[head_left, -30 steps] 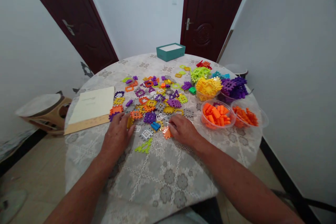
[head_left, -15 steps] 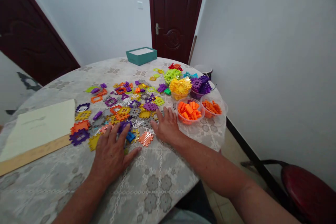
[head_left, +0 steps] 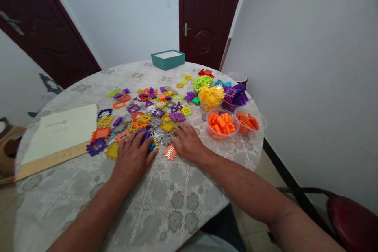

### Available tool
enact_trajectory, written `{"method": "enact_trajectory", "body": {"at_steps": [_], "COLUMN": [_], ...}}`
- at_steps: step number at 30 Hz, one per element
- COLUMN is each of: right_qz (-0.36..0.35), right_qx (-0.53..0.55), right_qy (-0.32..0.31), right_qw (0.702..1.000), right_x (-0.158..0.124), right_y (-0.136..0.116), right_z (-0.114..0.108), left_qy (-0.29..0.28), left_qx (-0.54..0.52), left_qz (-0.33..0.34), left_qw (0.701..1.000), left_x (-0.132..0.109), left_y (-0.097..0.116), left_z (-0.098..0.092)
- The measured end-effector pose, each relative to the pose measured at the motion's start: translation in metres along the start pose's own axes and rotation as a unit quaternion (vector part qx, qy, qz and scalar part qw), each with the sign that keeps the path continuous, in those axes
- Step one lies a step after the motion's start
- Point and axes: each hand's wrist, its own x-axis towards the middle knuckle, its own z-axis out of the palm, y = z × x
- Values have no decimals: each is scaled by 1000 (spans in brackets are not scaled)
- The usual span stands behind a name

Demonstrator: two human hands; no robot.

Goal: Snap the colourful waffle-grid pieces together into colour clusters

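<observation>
Flat notched plastic pieces in purple, orange, yellow, grey and white lie in a loose heap, among them a purple one (head_left: 177, 116). My left hand (head_left: 132, 155) rests over the heap's near edge, fingers spread, partly covering a blue piece (head_left: 151, 146). My right hand (head_left: 189, 143) lies at the near right edge of the heap, fingers apart, its thumb side by a salmon piece (head_left: 170, 152). Neither hand grips anything visible. Right of it stand clear bowls, one of orange blocks (head_left: 221, 123), one of yellow pieces (head_left: 211, 95) and one of purple pieces (head_left: 235, 95).
A round table with a patterned cloth (head_left: 180, 204) carries everything. A teal box (head_left: 168, 60) stands at the back, and a cream sheet (head_left: 63, 130) lies at the left with a tan strip (head_left: 56, 160). A dark red chair (head_left: 354, 220) stands at the lower right.
The camera view has turned slightly left, so the table scene sits further right. My left hand has its fingers a little closer to the blue piece and covers more of it.
</observation>
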Motion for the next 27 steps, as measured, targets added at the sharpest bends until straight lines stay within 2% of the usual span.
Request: {"method": "enact_trajectory", "body": {"at_steps": [4, 10, 18, 23, 27], "right_qz": [-19, 27, 70, 57, 43], "right_qx": [74, 140, 162, 197, 183], "right_qy": [50, 130, 129, 140, 141], "right_qw": [996, 981, 976, 969, 972], "right_x": [3, 10, 14, 14, 13], "right_y": [10, 28, 30, 28, 24], "right_z": [1, -8, -16, -18, -22], "left_qy": [8, 43, 46, 70, 105], "left_qx": [-16, -59, -108, -130, -121], "left_qz": [5, -12, -43, -68, -88], "left_qw": [1000, 997, 992, 987, 983], "left_x": [1, -4, -5, -4, -10], "left_y": [0, -2, -4, -7, -12], "left_z": [-2, -1, 0, -2, -2]}}
